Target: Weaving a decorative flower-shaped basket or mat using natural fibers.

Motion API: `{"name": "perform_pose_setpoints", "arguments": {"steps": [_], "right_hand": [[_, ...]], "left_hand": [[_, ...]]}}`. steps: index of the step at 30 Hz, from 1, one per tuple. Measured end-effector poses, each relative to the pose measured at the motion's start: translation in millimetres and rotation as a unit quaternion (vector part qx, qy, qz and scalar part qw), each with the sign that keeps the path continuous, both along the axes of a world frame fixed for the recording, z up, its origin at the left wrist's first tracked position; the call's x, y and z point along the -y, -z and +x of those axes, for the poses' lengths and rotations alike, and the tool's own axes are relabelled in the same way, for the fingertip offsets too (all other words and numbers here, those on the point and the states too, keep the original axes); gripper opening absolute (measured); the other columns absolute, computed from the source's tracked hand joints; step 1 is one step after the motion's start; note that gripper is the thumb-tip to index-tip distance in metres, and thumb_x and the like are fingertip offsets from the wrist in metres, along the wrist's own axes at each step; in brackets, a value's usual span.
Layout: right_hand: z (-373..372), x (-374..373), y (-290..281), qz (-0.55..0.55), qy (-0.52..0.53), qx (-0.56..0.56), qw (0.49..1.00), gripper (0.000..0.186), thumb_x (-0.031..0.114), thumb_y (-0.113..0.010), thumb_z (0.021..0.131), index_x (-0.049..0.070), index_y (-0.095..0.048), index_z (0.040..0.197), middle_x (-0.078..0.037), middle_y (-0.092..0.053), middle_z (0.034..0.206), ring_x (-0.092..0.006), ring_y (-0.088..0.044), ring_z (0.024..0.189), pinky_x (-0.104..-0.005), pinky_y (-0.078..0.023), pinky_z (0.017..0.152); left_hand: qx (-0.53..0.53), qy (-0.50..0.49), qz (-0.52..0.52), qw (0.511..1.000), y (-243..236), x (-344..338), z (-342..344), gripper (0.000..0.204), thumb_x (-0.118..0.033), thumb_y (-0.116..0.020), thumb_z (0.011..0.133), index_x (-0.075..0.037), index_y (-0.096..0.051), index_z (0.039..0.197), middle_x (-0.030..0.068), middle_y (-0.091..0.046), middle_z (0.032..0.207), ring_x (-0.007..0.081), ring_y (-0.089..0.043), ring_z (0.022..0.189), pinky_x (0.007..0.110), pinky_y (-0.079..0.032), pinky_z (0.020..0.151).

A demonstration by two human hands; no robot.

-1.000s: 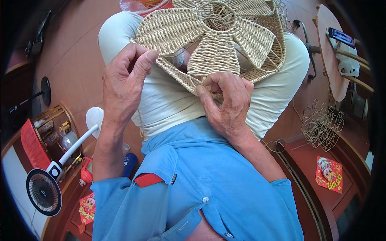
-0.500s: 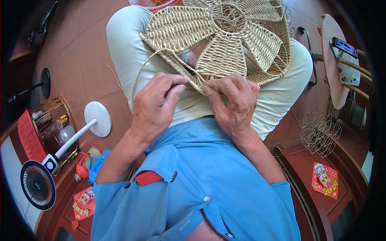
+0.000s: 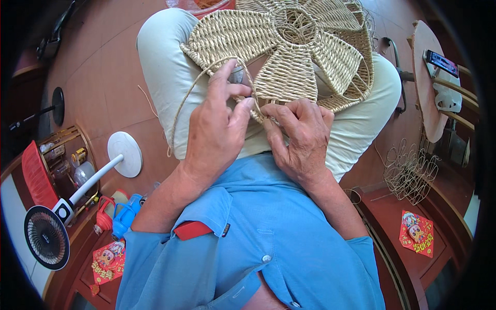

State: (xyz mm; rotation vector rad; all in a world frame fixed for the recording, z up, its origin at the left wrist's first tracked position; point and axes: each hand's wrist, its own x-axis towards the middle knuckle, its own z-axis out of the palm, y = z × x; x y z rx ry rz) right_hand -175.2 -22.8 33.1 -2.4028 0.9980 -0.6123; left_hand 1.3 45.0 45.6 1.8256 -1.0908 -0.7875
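Note:
A woven straw piece [image 3: 285,72] with flower-petal panels round a ring lies across my lap, its braided rim toward me. A length of twisted straw cord [image 3: 182,103] loops up from the near left rim and hangs down beside my left knee. My left hand [image 3: 217,124] is closed on the cord by the rim, thumb and fingers bent around it, with the index finger raised along the loop. Just right of it, my right hand [image 3: 302,137] pinches the near corner of the rim. Its fingertips partly hide the cord there.
A white fan [image 3: 47,237] on a round base stands at left, near a blue bottle [image 3: 124,217] and a rack of jars [image 3: 64,165]. At right are a bundle of loose cord [image 3: 411,173] and a wooden stool [image 3: 429,77] bearing a phone [image 3: 442,63]. A red tub [image 3: 206,5] sits ahead.
My left hand has moved up and right to the cord loop, its index finger now raised. The loop has shifted and narrowed toward the right hand, which stays at the rim.

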Motion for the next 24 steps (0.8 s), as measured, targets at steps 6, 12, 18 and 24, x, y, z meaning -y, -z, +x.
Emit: {"name": "perform_pose_setpoints", "arguments": {"steps": [6,12,18,24], "right_hand": [[-1.5,-0.5,0.2,0.012,0.001,-0.007,1.0,0.026,0.018,-0.078,0.087,0.018,-0.08,0.113,-0.001,-0.062,0.092,-0.0212,-0.06,0.091,-0.0414,-0.036,0.086],[-2.9,1.5,0.7,0.014,-0.006,0.003,1.0,0.028,0.017,-0.077,0.085,0.018,-0.08,0.112,-0.002,-0.062,0.092,-0.0215,-0.06,0.091,-0.0414,-0.036,0.087],[-2.2,3.4,-1.9,0.017,-0.006,0.007,1.0,0.025,0.017,-0.078,0.085,0.018,-0.08,0.11,-0.002,-0.062,0.089,-0.0219,-0.061,0.089,-0.041,-0.037,0.087],[0.6,4.6,-2.2,0.017,0.008,0.014,1.0,0.02,0.02,-0.078,0.085,0.019,-0.08,0.105,-0.002,-0.06,0.087,-0.0228,-0.061,0.086,-0.0414,-0.038,0.085]], "left_hand": [[0.007,0.034,0.022,0.999,7.9,10.0,-0.6,0.068,-0.004,-0.067,0.103,-0.001,-0.038,0.165,0.0182,-0.075,0.107,0.0248,-0.076,0.095,0.037,-0.061,0.085],[-0.027,0.114,0.039,0.992,4.7,13.7,13.8,0.076,-0.002,-0.06,0.101,-0.003,-0.026,0.169,0.0185,-0.071,0.098,0.0381,-0.073,0.093,0.048,-0.057,0.089],[-0.025,0.126,0.07,0.989,-8.3,17.6,20.7,0.076,-0.001,-0.062,0.097,-0.005,-0.034,0.167,0.0153,-0.069,0.093,0.0323,-0.073,0.085,0.044,-0.058,0.083],[0.061,0.071,0.043,0.995,-6.7,16.9,6.6,0.073,0.0,-0.066,0.091,-0.006,-0.045,0.161,0.0104,-0.07,0.091,0.022,-0.069,0.072,0.039,-0.057,0.073]]}}
